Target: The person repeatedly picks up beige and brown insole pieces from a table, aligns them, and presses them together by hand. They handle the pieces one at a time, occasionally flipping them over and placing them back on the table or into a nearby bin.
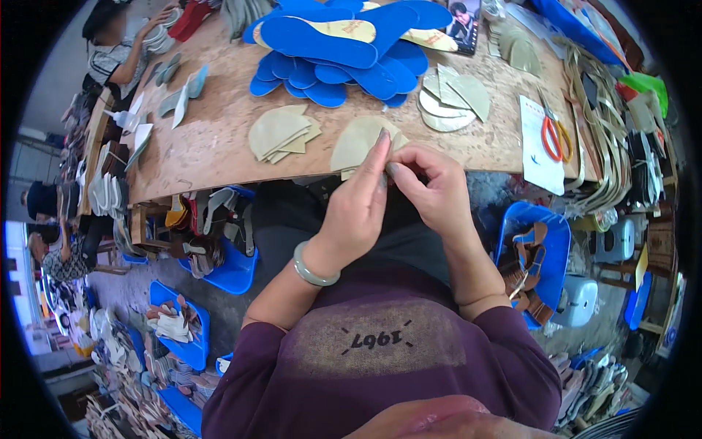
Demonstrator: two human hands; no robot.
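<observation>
Close together over the table's front edge are my two hands. My left hand [358, 197], with a pale bangle [314, 265] on its wrist, has its fingers pressed together and pointing up. My right hand [431, 183] makes a pinch against the left fingertips. Whatever lies between the fingers is too small or hidden to make out. Just behind the hands is a stack of beige half-round pieces [349, 143], partly covered by them. Another fanned beige stack [281, 133] lies to the left, and a third group of beige pieces [457, 99] lies to the right.
Blue insoles [318, 44] are heaped at the table's far middle. Scissors [552, 137] with orange handles rest on a white sheet [537, 164] at right. Blue bins [556, 234] with shoe parts stand on the floor. Another person [117, 55] works at far left.
</observation>
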